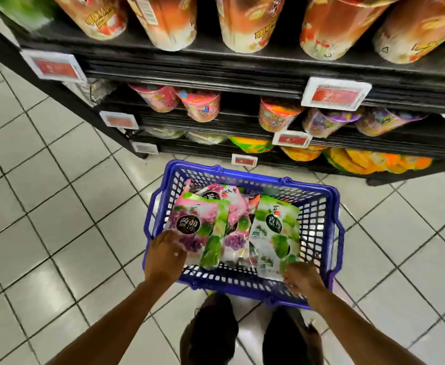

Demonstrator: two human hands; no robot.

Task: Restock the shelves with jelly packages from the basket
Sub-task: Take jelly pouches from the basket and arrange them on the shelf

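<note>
In the left of the basket (255, 178), my left hand (164, 255) pinches the purple jelly packet (196, 227) by its lower edge; the narrow green packet (213, 246) leaning on it may tumble as I lift. In the right of the basket, my right hand (304, 279) grips the wide green packet (276, 230) by one corner, a hold that could slip.

Your basket (245, 177) is blue moulded plastic, an open lattice with a slight sheen on its rim. The grape jelly package (197, 227) on the left and the green jelly package (276, 227) on the right are glossy printed film, crinkled and catching light. The floor (44, 206) is smooth glazed tile with dark grout. The shelves (189, 67) look matt black with ribbed front edges. Their price tags (336, 94) have smooth white plastic frames. The far tubs (245, 25) look like shiny plastic.
</note>
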